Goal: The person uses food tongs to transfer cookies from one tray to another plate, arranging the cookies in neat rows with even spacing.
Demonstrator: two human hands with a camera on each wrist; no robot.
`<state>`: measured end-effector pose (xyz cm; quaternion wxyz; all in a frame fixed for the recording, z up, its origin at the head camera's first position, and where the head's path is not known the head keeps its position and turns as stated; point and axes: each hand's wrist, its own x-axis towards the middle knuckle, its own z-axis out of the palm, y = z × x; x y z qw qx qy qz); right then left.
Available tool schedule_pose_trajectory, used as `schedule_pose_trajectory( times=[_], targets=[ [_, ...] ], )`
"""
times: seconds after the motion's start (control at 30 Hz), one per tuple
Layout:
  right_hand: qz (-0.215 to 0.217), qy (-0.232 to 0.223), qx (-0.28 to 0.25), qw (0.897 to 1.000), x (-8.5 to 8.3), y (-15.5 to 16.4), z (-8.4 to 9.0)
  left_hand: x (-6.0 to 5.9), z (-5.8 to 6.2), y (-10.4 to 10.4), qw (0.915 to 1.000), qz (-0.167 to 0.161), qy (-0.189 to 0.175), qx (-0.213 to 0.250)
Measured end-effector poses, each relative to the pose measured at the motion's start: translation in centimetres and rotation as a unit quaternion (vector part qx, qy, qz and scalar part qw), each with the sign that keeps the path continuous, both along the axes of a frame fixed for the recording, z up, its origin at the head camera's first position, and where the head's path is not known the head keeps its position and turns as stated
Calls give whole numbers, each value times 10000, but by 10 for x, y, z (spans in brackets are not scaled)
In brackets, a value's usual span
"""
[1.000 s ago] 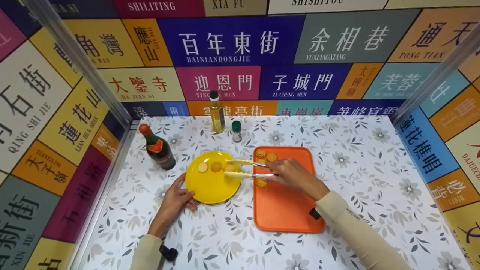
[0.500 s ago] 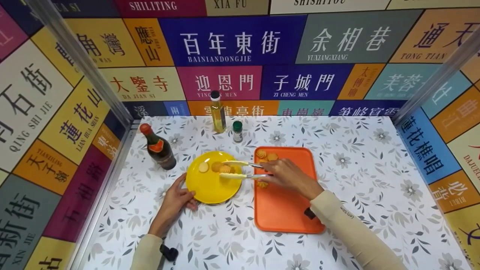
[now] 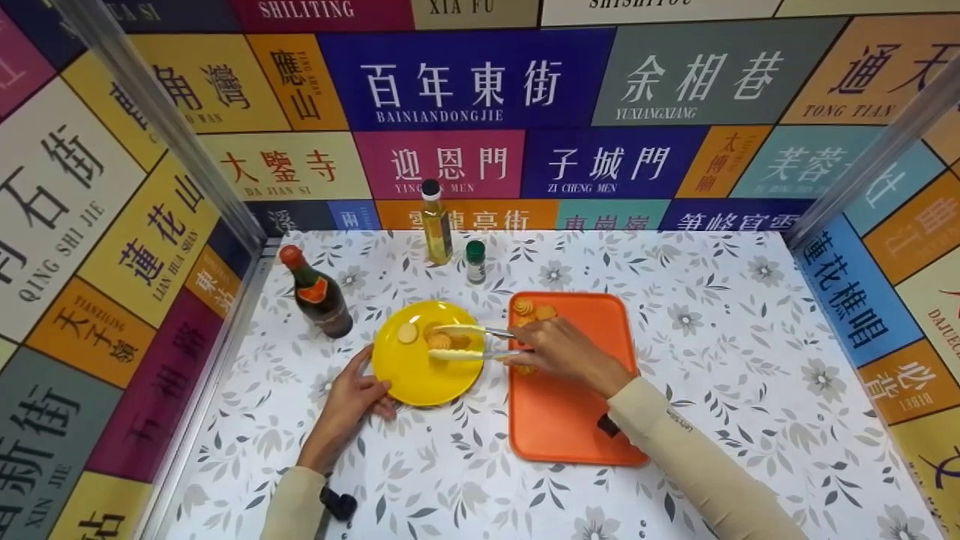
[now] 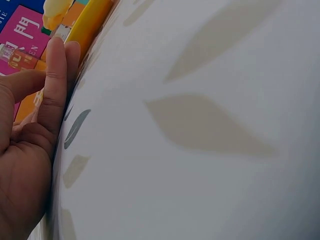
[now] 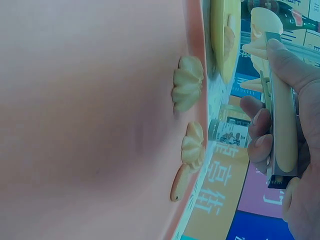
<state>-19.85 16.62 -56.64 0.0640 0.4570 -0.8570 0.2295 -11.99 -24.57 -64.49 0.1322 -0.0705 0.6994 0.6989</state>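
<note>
My right hand (image 3: 534, 349) grips yellow-handled metal tongs (image 3: 469, 342) and reaches left from the orange tray (image 3: 570, 420) over the yellow plate (image 3: 420, 379). An orange biscuit-like slice (image 3: 439, 342) sits between the tong tips on the plate, beside a pale slice (image 3: 407, 333). Similar ridged slices (image 3: 534, 309) lie at the tray's far end. The right wrist view shows my fingers (image 5: 260, 132) wrapped round the tongs (image 5: 282, 125), with slices (image 5: 188, 83) along the tray edge. My left hand (image 3: 369, 379) rests flat on the table, its straight fingers (image 4: 56, 85) against the plate's near-left rim (image 4: 89, 24).
A dark sauce bottle (image 3: 316, 294) stands left of the plate. An oil bottle (image 3: 436, 223) and a small green-capped jar (image 3: 475, 262) stand behind it. The floral tablecloth (image 3: 712, 330) is walled in by sign-covered panels on three sides.
The tongs and the slice between their tips have moved left across the plate, and my right hand followed. The left hand has stayed at the rim.
</note>
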Motion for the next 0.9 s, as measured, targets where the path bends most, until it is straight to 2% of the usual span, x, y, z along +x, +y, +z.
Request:
schedule_pose_trajectory(
  times=[0.13,0.5,0.9],
  targets=[
    [-14,10,-13,10000,0,-6,-1,1,1,0,9999,6,23,107],
    [-54,-473,94,9988,1,-23,-5,0,-1,-1,9999,11,-60,148],
    [79,-384,93,9992,-1,-38,-10,0,-1,0,9999,31,-44,99]
  ],
)
